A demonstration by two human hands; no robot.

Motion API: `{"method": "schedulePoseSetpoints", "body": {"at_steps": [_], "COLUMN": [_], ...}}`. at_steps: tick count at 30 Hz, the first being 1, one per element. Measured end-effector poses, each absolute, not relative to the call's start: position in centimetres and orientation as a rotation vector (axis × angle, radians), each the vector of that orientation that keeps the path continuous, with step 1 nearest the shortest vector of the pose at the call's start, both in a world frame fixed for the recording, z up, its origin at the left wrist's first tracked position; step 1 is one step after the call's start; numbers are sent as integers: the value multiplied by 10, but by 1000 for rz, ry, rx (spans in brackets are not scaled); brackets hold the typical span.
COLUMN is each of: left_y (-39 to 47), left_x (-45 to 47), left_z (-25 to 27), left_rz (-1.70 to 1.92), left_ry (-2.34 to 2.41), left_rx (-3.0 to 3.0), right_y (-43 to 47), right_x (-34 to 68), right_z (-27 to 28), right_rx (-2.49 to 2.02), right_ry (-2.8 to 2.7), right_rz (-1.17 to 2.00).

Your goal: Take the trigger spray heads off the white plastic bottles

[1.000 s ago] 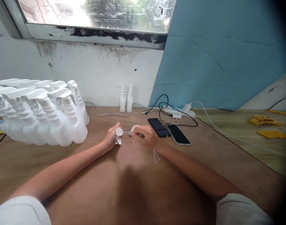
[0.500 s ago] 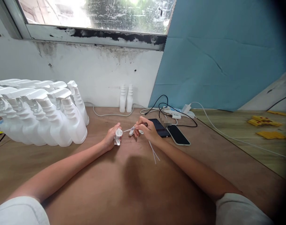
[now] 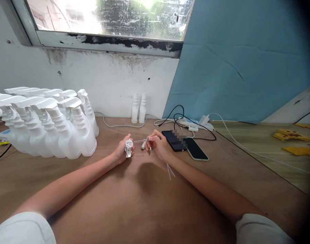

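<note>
Currently listed: one white trigger head (image 3: 129,143), over the desk (image 3: 106,206), clasped in your left hand (image 3: 121,150); take it as clock centre. One thin shiny shaft (image 3: 139,140), three o'clock, pinched by your right hand (image 3: 158,145); whether its tip touches the head, cannot tell. Hands: apart, shaft between. One small white part (image 3: 143,145), three o'clock, beside your right fingers. Two thin strips (image 3: 169,171), four o'clock. Handling advice: brace the head firmly, line the shaft up straight, pull or push gently, avoid bending it.
</note>
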State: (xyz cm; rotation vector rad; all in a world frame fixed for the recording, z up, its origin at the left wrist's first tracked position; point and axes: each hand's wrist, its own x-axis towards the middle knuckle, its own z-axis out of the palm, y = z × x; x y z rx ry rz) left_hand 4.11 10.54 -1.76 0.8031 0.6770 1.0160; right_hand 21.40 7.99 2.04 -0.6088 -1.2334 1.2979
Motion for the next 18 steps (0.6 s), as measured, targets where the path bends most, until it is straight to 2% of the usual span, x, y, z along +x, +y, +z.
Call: {"method": "schedulePoseSetpoints", "body": {"at_steps": [8,18], "left_y": [104,103], "left_x": [42,43], "left_z": [-20,-18], "left_rz": [995,967], "left_ry": [714,758], "left_rx": [853,909], "right_y": [84,94], "right_x": [218,220], "right_z": [22,10], "right_rx": [-593,-743], "right_ry": [-1165,-1204], "right_rz": [1342,1569]}}
